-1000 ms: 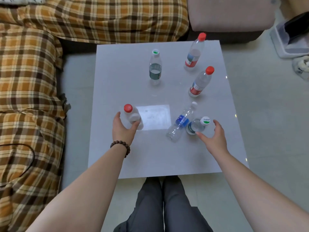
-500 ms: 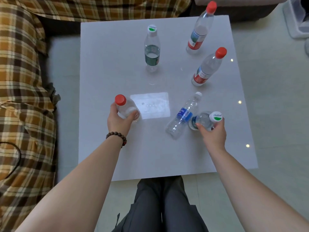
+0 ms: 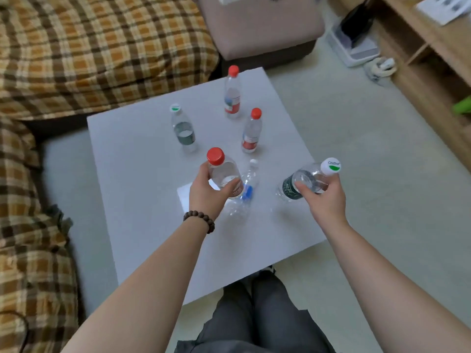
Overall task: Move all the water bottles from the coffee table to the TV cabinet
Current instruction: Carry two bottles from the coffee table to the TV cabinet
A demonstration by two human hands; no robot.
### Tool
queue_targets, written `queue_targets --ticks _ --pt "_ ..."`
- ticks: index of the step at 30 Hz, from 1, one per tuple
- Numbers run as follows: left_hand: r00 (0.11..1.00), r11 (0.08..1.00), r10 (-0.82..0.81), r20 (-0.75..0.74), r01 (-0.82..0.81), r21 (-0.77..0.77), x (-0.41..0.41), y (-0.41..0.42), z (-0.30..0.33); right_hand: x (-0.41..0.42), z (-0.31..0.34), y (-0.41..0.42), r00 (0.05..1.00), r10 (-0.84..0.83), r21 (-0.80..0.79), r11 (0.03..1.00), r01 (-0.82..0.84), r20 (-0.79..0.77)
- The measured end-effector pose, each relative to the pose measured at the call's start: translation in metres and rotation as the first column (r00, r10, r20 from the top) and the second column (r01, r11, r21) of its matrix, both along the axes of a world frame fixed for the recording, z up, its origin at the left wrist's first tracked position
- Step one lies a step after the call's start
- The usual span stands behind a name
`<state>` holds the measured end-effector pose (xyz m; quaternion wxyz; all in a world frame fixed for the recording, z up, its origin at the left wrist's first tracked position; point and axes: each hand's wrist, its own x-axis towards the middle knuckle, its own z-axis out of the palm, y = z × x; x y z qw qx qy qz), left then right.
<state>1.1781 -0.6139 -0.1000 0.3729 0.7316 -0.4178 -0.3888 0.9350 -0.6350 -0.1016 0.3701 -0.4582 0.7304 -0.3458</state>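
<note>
My left hand (image 3: 206,194) grips a red-capped water bottle (image 3: 221,171), lifted above the white coffee table (image 3: 132,189). My right hand (image 3: 323,197) holds a green-labelled bottle with a white cap (image 3: 303,182), also raised off the table. A blue-labelled bottle (image 3: 244,197) lies on its side between my hands, partly hidden by the left one. Three bottles stand upright further back: a green-labelled one (image 3: 184,131) and two red-capped ones (image 3: 251,132) (image 3: 232,94). The wooden TV cabinet (image 3: 433,44) runs along the upper right.
A plaid-covered sofa (image 3: 89,47) wraps around the table's left and far sides. A pink-brown ottoman (image 3: 260,26) stands beyond the table. A white appliance (image 3: 354,44) sits on the floor by the cabinet. My legs (image 3: 257,314) are at the table's near edge.
Both hands closed on their bottles and lifted them off the table. My view has swung to the right, bringing the cabinet into sight.
</note>
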Motion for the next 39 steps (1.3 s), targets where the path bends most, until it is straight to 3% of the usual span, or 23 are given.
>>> queue_targets --ticks 9,17,29,39 --pt "0.918 0.915 -0.397 0.026 0.398 -0.064 -0.117 -0.029 0.022 -0.084 0.039 0.041 0.962 -0.26 -0.033 0.964 0.263 0.078" --pt "0.799 0.794 -0.6 0.039 0.601 -0.093 -0.247 -0.037 0.03 -0.197 0.047 0.078 0.902 -0.427 -0.033 0.902 0.43 0.071" --pt "0.663 0.663 -0.744 0.079 0.748 -0.031 -0.502 -0.057 0.04 -0.429 0.053 0.086 0.858 -0.502 -0.031 0.861 0.508 0.113" --pt "0.571 0.569 -0.818 0.075 0.821 -0.047 -0.647 -0.094 0.052 -0.56 0.069 0.064 0.811 -0.577 -0.077 0.808 0.584 0.1"
